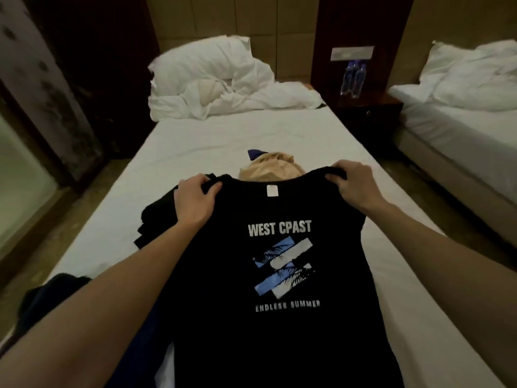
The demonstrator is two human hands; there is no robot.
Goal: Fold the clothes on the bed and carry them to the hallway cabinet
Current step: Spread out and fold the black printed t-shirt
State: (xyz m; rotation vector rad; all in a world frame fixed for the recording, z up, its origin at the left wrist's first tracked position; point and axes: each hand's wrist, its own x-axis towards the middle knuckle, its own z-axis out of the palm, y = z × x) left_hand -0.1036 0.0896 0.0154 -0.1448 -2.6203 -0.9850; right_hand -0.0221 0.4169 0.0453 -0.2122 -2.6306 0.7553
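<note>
The folding step has just begun: the left hand (195,198) and right hand (351,184) each pinch a shoulder of the black T-shirt (279,275) held over the bed (223,135), which next needs laying flat.

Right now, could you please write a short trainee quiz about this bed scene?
1. True or false: both hands grip the black printed T-shirt at its shoulders.
2. Which garment lies just beyond the collar: A beige, B red, C green?
3. Fill in: the blue plastic water bottles stand on the dark wooden ____.

Key: 1 true, the left hand and right hand each hold a shoulder. 2 A, the beige crumpled garment. 3 nightstand.
</note>
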